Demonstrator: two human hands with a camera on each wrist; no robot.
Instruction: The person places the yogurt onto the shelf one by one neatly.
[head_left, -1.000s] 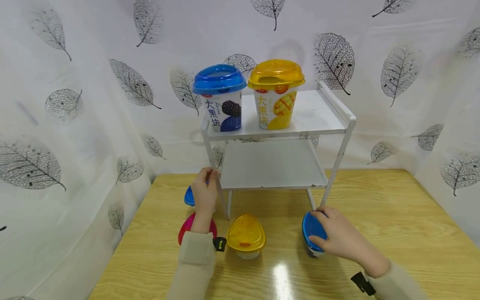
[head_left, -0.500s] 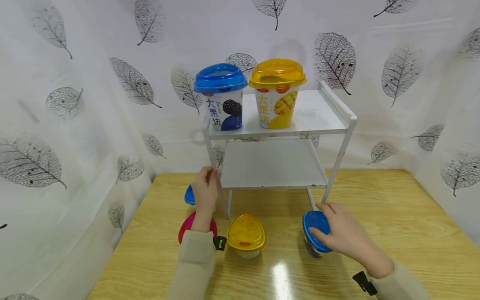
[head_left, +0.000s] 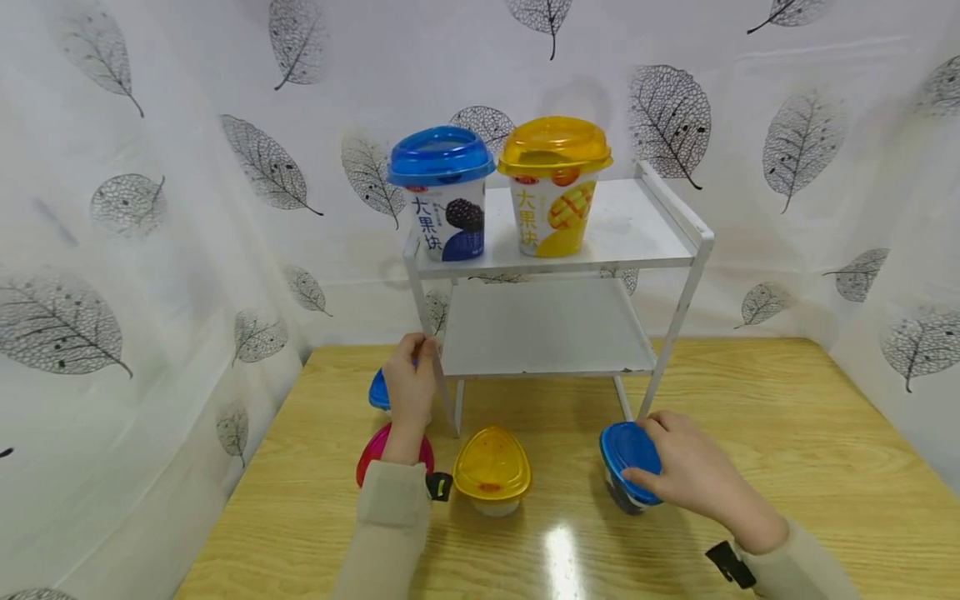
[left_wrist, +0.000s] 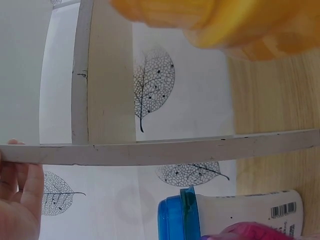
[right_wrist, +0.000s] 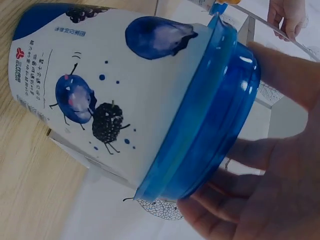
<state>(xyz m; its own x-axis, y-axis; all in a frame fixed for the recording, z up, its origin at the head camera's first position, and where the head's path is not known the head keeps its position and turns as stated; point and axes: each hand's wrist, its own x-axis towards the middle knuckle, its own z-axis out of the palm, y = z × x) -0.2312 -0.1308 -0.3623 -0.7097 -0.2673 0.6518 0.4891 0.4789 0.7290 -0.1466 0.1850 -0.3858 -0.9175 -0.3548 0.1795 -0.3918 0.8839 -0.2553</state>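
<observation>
At the front right of the table, my right hand [head_left: 693,467] grips a yogurt cup with a blue lid [head_left: 632,458]. In the right wrist view thumb and fingers spread round the blue lid [right_wrist: 210,135], and blueberries and a blackberry show on the cup's white side. The cup leans slightly in the head view. My left hand [head_left: 411,379] pinches the left front post of a white two-tier rack [head_left: 555,325]. The left wrist view has that post [left_wrist: 175,153] running across it, with the fingers at its left end.
On the rack's top shelf stand a blue-lidded blackberry yogurt cup [head_left: 442,196] and a yellow-lidded mango one [head_left: 555,187]. Before the rack are a yellow-lidded cup [head_left: 492,467] and a pink-lidded cup [head_left: 371,458], partly behind the left arm. Another blue-lidded cup [head_left: 379,392] is by the left hand.
The cup at my right hand has turned and shifted a little within the fingers, lately slightly leftward. My left hand and the rack stay in place.
</observation>
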